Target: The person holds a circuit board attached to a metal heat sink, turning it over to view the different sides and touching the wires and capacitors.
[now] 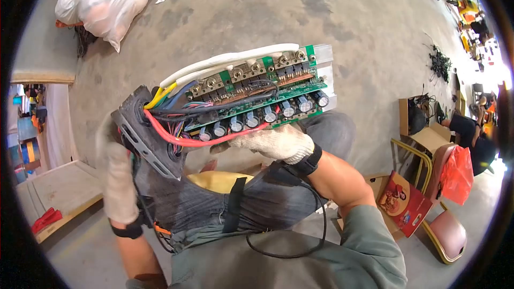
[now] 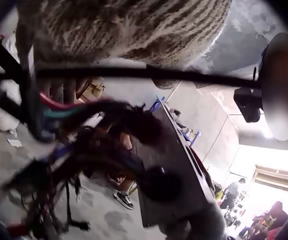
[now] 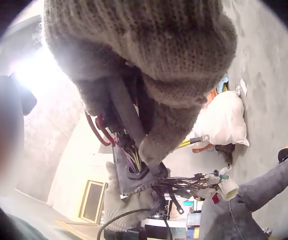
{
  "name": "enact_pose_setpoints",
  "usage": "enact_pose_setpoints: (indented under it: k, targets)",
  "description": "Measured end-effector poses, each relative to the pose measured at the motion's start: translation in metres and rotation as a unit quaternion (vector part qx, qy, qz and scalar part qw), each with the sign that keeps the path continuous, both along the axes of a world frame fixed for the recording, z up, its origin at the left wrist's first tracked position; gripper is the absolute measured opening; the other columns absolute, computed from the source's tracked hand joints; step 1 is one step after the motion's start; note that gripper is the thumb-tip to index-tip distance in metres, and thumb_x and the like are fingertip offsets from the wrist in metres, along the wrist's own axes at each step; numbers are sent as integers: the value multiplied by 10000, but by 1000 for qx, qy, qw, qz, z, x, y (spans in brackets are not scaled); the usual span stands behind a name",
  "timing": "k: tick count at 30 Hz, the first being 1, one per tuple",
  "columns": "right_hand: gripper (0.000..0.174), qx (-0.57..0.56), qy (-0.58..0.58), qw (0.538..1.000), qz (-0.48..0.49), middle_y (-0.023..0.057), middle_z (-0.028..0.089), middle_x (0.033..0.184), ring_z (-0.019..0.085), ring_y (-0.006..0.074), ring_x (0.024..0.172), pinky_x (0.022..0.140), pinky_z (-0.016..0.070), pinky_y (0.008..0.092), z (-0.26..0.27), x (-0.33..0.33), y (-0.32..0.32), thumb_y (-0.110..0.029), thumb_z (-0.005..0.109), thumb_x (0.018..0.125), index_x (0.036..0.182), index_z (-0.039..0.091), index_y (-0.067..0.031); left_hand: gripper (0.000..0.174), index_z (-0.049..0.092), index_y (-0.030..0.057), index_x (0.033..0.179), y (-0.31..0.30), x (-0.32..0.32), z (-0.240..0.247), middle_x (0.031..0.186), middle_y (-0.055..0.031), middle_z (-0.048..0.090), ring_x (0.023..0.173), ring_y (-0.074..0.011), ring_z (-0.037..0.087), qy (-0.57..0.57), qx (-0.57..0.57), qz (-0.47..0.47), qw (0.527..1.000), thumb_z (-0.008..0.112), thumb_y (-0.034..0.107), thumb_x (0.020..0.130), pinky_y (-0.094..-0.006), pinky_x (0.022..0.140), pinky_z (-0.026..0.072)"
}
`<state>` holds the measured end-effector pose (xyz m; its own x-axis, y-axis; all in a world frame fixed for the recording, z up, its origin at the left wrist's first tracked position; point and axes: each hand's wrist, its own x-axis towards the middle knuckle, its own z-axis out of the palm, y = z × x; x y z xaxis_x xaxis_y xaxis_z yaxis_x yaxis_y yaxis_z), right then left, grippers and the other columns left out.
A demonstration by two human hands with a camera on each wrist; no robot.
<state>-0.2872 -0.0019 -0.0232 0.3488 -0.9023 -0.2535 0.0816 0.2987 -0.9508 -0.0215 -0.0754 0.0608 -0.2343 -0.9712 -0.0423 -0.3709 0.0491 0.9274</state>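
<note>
A green circuit board assembly (image 1: 257,96) with a metal heat sink, capacitors and thick white, red, yellow and black wires spans the middle of the head view. At its left end a dark end plate (image 1: 144,128) stands tilted, wires running through its holes. The gloved right hand (image 1: 273,144) grips the assembly from below, near the capacitors. Beside the end plate's outer side is the blurred gloved left hand (image 1: 120,176), its fingers partly hidden by the plate. In the right wrist view, loose wires with a white connector (image 3: 227,189) hang near the end plate (image 3: 134,182).
White bags (image 1: 112,5) lie on the floor at upper left. On the right are a red printed box (image 1: 404,203), a chair with a red bag (image 1: 458,174) and an open carton (image 1: 423,128). A wooden-edged platform (image 1: 64,192) stands at left. A black cable (image 1: 324,225) loops over the lap.
</note>
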Motion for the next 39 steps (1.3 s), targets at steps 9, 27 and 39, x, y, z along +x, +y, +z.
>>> enact_pose_setpoints:
  k: [9,27,39]
  targets:
    - [477,-213,168,962,11,38,407,1489,365,228,1362,1157,250,409,-33,5,7,-403,496,971,1411,464,-221,859,470,-60,1310,4,-27,15,1222,-128,579,1125,-208,547,-62,41,19,997,793,486,730,-337,1025,388]
    - [443,-119,24,991,-63,46,598,1300,542,227,1199,1055,390,387,-19,-2,5,-281,702,848,1257,614,-134,674,496,-39,1301,5,-42,21,1190,-100,588,1092,-186,547,-26,25,23,999,762,323,799,-320,1000,401]
    - [563,46,-81,996,-10,36,575,1334,515,225,1229,1088,349,402,9,-4,4,-407,742,811,1295,587,-165,680,494,-46,1303,5,-43,25,1193,-101,583,1085,-181,539,-53,18,16,998,728,372,819,-321,996,392]
